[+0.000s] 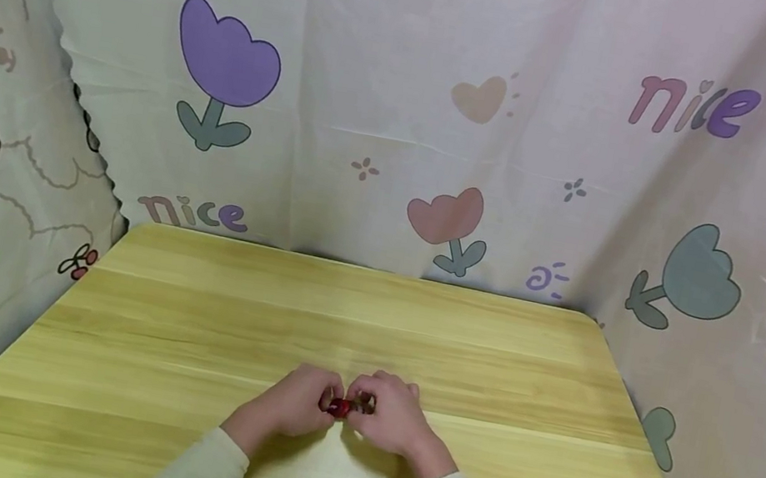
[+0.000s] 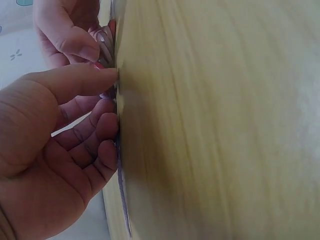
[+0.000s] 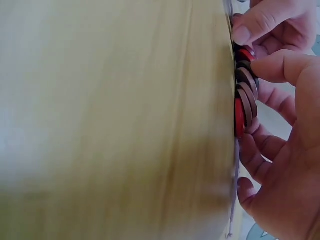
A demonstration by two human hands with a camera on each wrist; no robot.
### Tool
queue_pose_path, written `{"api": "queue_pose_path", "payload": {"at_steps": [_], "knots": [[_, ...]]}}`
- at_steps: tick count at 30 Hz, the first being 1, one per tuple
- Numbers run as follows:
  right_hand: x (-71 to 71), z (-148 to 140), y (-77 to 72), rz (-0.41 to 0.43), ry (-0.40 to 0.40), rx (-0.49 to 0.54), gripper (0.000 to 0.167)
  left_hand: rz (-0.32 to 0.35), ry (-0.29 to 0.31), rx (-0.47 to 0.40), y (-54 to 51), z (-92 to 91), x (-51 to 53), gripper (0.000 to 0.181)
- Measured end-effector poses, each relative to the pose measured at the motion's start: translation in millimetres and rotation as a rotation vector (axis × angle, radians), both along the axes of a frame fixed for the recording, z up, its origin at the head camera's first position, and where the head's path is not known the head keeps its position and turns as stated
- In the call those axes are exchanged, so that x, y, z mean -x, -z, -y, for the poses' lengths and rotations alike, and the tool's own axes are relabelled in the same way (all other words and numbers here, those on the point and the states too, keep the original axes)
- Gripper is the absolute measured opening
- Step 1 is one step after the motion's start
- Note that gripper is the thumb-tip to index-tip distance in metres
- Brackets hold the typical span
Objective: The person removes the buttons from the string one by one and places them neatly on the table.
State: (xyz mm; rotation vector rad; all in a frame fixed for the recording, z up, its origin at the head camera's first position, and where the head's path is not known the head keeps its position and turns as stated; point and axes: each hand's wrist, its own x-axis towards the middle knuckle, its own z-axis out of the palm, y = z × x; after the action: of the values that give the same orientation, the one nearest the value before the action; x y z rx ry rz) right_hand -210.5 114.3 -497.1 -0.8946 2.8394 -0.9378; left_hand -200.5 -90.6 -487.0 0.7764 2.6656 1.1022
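Several small round discs [image 3: 247, 97], some red and some dark brown, stand on edge against each other in a leaning row low on the tabletop. My left hand [image 1: 298, 401] pinches the left end of the row between thumb and fingers. From the other side my right hand [image 1: 395, 415] curls its thumb and fingers round the right end. A red disc [image 1: 340, 408] shows in the gap between the hands. In the right wrist view another red disc [image 3: 240, 117] lies at the row's near end. Fingers hide part of the row.
A pale wooden table [image 1: 189, 308] stretches out around both hands. Behind it and at both sides hangs a white cloth [image 1: 348, 81] printed with flowers and words. Light sleeves cover the forearms, with a dark band at each wrist.
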Motion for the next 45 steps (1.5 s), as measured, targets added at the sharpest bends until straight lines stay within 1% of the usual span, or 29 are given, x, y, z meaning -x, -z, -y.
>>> {"api": "queue_pose_path", "payload": {"at_steps": [4,7,12,18,23,30,35,38,41,42,45], "knots": [[-1.0,1.4,0.7,-0.006,0.011,-0.009,0.010,-0.007,-0.004,0.002,0.0,-0.9,0.2,0.018],[-1.6,1.5,0.9,0.008,0.018,0.000,0.011,-0.011,-0.005,0.002,-0.5,-0.8,0.0,0.018],[-2.0,1.1,0.7,0.028,0.018,0.029,0.014,0.004,-0.004,-0.028,-0.1,1.5,-0.1,0.019],[-3.1,2.0,0.2,0.032,0.022,0.053,0.020,-0.016,0.006,-0.068,1.6,5.4,0.3,0.018],[-3.0,4.1,2.0,0.017,0.005,0.069,0.021,0.014,0.011,-0.088,0.7,7.4,0.5,0.017],[-3.6,5.7,0.9,-0.032,-0.052,0.080,0.019,0.043,0.009,-0.099,-0.6,10.0,-0.4,0.016],[-4.7,6.7,0.7,-0.015,-0.056,0.118,0.020,0.055,0.005,-0.128,2.0,11.8,-0.2,0.017],[-4.4,6.8,2.3,0.005,-0.061,0.142,0.017,0.045,0.000,-0.127,3.5,12.0,0.2,0.017],[-4.1,6.6,3.4,0.021,-0.064,0.151,0.013,0.021,-0.006,-0.115,3.8,11.8,0.5,0.016],[-4.1,6.5,3.7,0.026,-0.060,0.148,0.013,0.010,-0.008,-0.108,3.4,11.8,0.5,0.016],[-3.8,6.1,4.4,0.042,-0.042,0.133,0.014,0.006,-0.011,-0.103,1.4,12.0,0.2,0.017]]}}
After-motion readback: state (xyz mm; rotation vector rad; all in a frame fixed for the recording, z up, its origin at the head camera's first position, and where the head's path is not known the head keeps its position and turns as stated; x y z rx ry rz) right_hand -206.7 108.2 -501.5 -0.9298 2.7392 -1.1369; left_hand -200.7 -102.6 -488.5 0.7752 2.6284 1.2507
